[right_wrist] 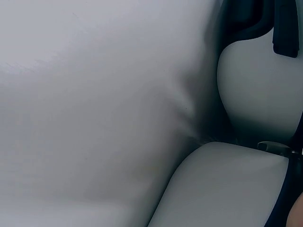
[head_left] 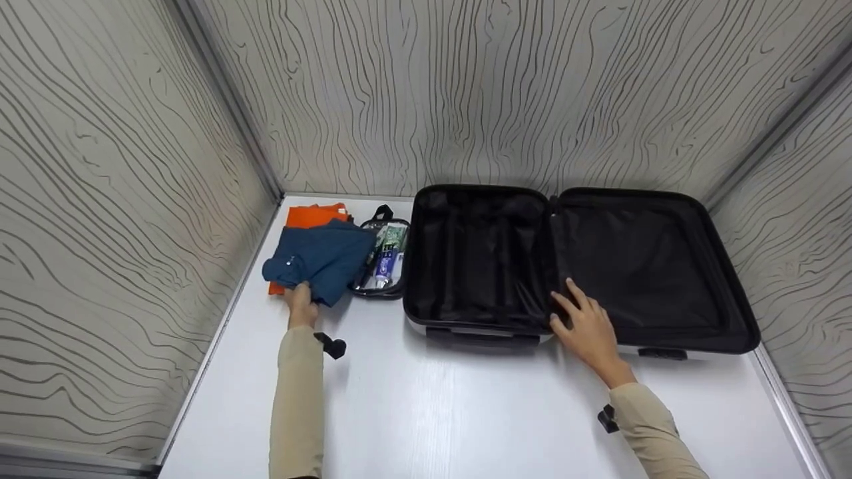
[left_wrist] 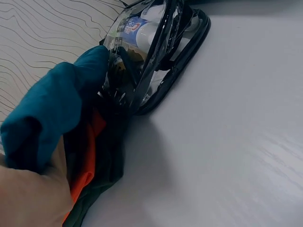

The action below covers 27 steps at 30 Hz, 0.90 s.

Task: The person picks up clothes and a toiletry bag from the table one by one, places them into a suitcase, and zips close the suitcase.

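My left hand (head_left: 303,306) grips the near edge of a folded dark-blue garment (head_left: 333,256), thumb on top. It lies over an orange garment (head_left: 313,216); a dark-green cloth (left_wrist: 106,177) shows beneath in the left wrist view. Just right of this pile is a clear toiletry pouch (head_left: 378,291) with black trim, holding tubes such as toothpaste (head_left: 385,266). A black-lined suitcase (head_left: 489,259) lies spread open, both halves bare inside. My right hand (head_left: 589,332), fingers spread, rests at its near edge by the hinge; in the right wrist view only a sliver of skin shows.
The suitcase stands on a white table (head_left: 426,412), close to the patterned back wall (head_left: 466,100). A handle (head_left: 482,338) juts from the left half's near side. Patterned panels also rise at left and right. Black straps sit on both wrists.
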Available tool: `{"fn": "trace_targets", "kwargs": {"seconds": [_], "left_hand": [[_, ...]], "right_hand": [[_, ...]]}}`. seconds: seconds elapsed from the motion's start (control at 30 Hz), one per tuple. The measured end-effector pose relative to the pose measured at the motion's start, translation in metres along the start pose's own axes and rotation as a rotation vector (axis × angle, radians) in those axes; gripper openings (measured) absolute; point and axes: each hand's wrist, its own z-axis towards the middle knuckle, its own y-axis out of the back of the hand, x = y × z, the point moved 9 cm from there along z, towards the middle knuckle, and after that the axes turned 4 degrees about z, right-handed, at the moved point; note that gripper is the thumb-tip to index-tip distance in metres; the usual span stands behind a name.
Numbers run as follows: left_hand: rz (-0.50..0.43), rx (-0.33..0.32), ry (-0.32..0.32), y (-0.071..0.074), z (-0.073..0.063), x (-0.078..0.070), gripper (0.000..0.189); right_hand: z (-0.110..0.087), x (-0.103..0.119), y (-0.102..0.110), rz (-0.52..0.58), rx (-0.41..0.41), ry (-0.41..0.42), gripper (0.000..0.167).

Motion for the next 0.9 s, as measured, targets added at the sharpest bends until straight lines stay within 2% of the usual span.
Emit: {"fn": "trace_targets", "kwargs": {"seconds": [0.07, 0.13, 0.23, 0.3, 0.4, 0.6, 0.73, 0.9], "left_hand": [[0.006, -0.001, 0.004, -0.008, -0.025, -0.013, 0.065], [0.005, 0.005, 0.008, -0.012, -0.041, -0.02, 0.065], [0.007, -0.004, 0.006, -0.014, -0.056, -0.026, 0.067], [-0.015, -0.005, 0.012, -0.014, -0.058, -0.026, 0.068], [-0.052, -0.004, 0.033, -0.013, -0.054, -0.022, 0.071], [-0.096, 0.023, 0.059, -0.01, -0.037, -0.014, 0.074], [-0.138, 0.06, 0.038, -0.012, -0.029, -0.013, 0.074], [-0.181, 0.065, -0.027, -0.015, -0.029, -0.017, 0.072]], "right_hand": [[0.0, 0.0, 0.0, 0.004, 0.002, 0.0, 0.046], [0.0, 0.0, -0.001, 0.006, 0.005, -0.001, 0.046], [-0.001, 0.0, -0.001, 0.003, 0.006, -0.006, 0.046], [-0.001, 0.0, -0.001, 0.0, 0.005, -0.006, 0.045], [0.0, 0.001, 0.0, 0.0, 0.008, -0.008, 0.045], [0.0, 0.001, 0.0, -0.002, 0.005, -0.007, 0.046], [0.0, 0.001, 0.001, -0.005, -0.002, -0.002, 0.045], [0.0, 0.001, 0.002, -0.009, -0.004, 0.002, 0.045]]}}
